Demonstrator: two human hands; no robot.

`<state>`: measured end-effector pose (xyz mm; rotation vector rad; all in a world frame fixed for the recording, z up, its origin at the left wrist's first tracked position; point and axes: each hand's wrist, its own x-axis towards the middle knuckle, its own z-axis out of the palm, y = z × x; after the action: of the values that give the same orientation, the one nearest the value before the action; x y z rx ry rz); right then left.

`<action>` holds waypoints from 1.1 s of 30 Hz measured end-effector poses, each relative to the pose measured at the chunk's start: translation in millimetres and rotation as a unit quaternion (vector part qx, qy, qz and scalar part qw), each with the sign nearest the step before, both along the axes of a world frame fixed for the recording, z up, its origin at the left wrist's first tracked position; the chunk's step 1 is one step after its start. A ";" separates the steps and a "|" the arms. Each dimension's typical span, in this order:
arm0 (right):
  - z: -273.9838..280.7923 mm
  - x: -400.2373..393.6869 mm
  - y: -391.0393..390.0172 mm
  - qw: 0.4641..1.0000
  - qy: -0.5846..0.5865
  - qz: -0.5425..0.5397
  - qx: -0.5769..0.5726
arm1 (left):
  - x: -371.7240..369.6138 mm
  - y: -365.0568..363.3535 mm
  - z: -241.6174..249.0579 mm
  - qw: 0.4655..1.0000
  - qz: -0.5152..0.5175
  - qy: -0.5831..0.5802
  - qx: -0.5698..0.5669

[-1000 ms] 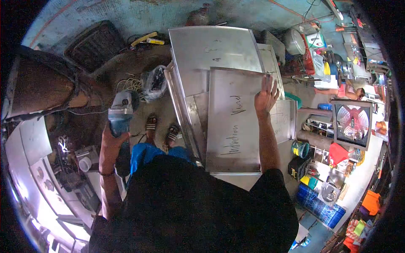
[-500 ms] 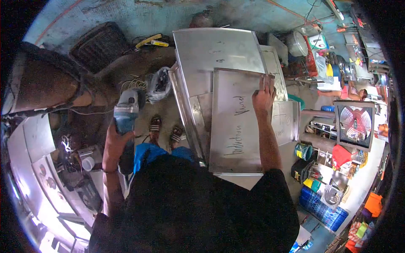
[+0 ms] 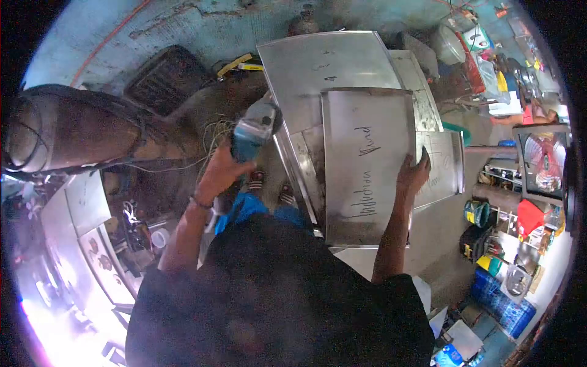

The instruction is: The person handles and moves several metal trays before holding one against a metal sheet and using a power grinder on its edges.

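My left hand (image 3: 221, 173) is wrapped round the body of an angle grinder (image 3: 255, 129). The tool's grey head points up and to the right, close to the left side of the stacked metal panels. My right hand (image 3: 413, 174) lies at the right edge of a metal panel (image 3: 342, 165) marked "Induction Panel" in handwriting, its fingers apart. Beneath that panel is a larger metal sheet (image 3: 330, 58) with faint marker writing. Another marked piece (image 3: 441, 171) sticks out to the right of my right hand.
A cable (image 3: 177, 168) trails left from the grinder. A large dark cylindrical object (image 3: 67, 131) stands at left. A fan (image 3: 544, 162), a teal bucket (image 3: 477, 213) and a blue crate (image 3: 504, 303) are at right. Bright light (image 3: 58, 330) glares at lower left.
My left hand has brought the grinder up and right, nearer the panels. My right hand has slid from the panel's upper right corner down along its right edge. The view has shifted.
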<state>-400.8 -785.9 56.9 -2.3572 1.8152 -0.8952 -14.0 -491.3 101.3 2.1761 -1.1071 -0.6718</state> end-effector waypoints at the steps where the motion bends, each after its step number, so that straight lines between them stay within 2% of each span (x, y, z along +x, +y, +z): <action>1: 1.0 -5.2 5.3 1.000 -0.007 -0.007 0.004 | 0.2 -10.7 0.2 1.000 -0.013 0.013 0.003; 3: 0.5 -16.5 18.5 0.996 0.038 -0.083 0.019 | -0.3 -29.0 -0.7 0.999 -0.036 0.024 0.015; 5: -5.3 -29.7 20.8 0.995 0.045 -0.086 0.015 | -0.2 -47.5 -1.1 0.998 -0.057 0.001 0.020; 7: -11.2 -35.1 20.5 0.988 0.022 -0.109 0.107 | 1.5 -66.2 -0.3 0.997 -0.072 0.009 0.019; 9: -17.4 -32.9 19.3 0.988 0.043 -0.117 0.092 | 11.2 -84.2 -5.4 0.996 -0.089 0.020 0.023; 11: -16.4 -24.9 20.7 0.991 0.094 -0.085 0.041 | 25.3 -99.6 -15.5 0.986 -0.131 0.022 0.100; 12: -6.9 -12.9 22.6 0.990 0.079 -0.099 0.054 | 30.7 -106.6 -14.7 0.983 -0.145 0.029 0.106; 15: -0.7 5.6 20.4 0.988 0.082 -0.126 0.038 | 49.0 -130.8 -12.1 0.975 -0.168 0.116 0.091; 17: -6.6 4.7 11.8 0.986 0.094 -0.132 0.044 | 59.2 -136.0 -23.2 0.981 -0.170 0.070 0.059; 22: -9.0 14.7 12.0 0.971 0.125 -0.188 0.077 | 80.4 -152.1 -39.4 0.973 -0.209 0.085 0.046; 26: -5.1 23.6 14.8 0.969 0.081 -0.214 0.094 | 83.5 -163.7 -36.2 0.966 -0.226 0.110 0.064; 30: -11.9 18.5 11.9 0.971 0.030 -0.216 0.102 | 81.3 -168.9 -31.2 0.963 -0.229 0.087 0.112; 33: -17.6 11.8 11.5 0.976 0.048 -0.198 0.075 | 80.4 -168.1 -38.4 0.960 -0.243 0.099 0.097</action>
<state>-388.9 -774.3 39.3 -2.0159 2.3500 -0.6470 66.5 -659.4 62.9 1.9408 -1.5336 -1.2303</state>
